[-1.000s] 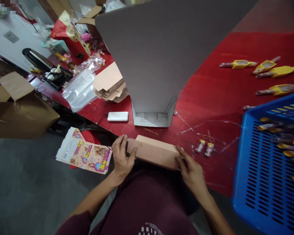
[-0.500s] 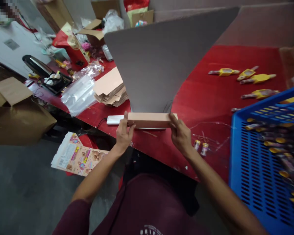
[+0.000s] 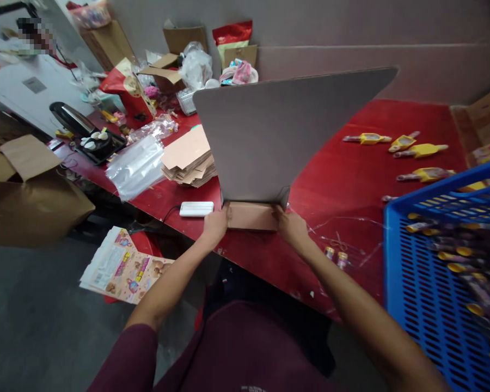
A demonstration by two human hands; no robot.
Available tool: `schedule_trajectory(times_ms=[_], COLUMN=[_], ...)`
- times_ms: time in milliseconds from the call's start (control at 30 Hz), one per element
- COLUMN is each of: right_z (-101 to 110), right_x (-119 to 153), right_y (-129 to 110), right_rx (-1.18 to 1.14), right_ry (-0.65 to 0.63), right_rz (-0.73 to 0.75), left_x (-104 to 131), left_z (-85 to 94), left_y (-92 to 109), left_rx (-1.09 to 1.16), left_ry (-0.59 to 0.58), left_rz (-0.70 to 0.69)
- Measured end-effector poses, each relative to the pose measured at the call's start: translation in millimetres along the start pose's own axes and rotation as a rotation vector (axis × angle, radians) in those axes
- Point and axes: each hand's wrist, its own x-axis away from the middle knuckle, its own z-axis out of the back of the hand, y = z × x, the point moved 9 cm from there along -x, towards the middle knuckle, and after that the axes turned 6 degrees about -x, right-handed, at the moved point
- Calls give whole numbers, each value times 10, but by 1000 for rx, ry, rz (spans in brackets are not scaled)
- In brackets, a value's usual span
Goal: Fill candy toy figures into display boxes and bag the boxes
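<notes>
The left hand (image 3: 215, 224) and the right hand (image 3: 292, 226) grip a brown cardboard strip (image 3: 253, 216) by its two ends, one hand at each end, fingers bent around the edges. The cardboard strip lies between the hands at the foot of a tall grey board (image 3: 257, 136), which stands just beyond them and widens upward; how deep the strip sits in the board's base is hard to tell.

Both hands are over the near edge of a red table (image 3: 330, 196). Just left of the left hand is a white plug-like bar (image 3: 196, 209) with a black cord. Farther off, beyond it and to the left, are a stack of brown card (image 3: 188, 152) and some clear plastic bags (image 3: 134, 171). Below and left of the left hand, a printed card sheet (image 3: 126, 269) rests on a red stool (image 3: 147, 242), and well to the left is a brown carton (image 3: 36, 212) with open flaps.

Near the right hand, on its right, two small tubes (image 3: 342, 260) are on the table. Farther right is a blue basket (image 3: 424, 316) full of dark, yellow-ended tubes, and beyond the right hand lie several yellow packets (image 3: 427, 149).
</notes>
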Motion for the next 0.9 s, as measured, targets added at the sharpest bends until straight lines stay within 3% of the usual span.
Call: schedule_trajectory(times_ms=[67, 100, 200, 300, 467, 667, 900], right_z=[45, 71, 99, 82, -91, -353, -317], right_x=[-40, -61, -111, -99, 131, 343, 257], right_y=[-62, -88, -119, -94, -101, -286, -373], right_rx=[11, 10, 11, 7, -31, -76, -51], right_ry=[-40, -44, -55, -32, 73, 158, 237], right_rz=[-6, -1, 9, 6, 62, 275, 283], left_x=[13, 26, 72, 24, -161, 55, 248], left_z=[51, 110, 250, 143, -127, -235, -408], left_y=[92, 174, 555, 813, 820, 727, 817], left_rx=[-34, -30, 25, 89, 124, 142, -13], left_ry=[-45, -4, 207, 268, 247, 348, 275], left_rz=[27, 12, -197, -384, -381, -358, -613])
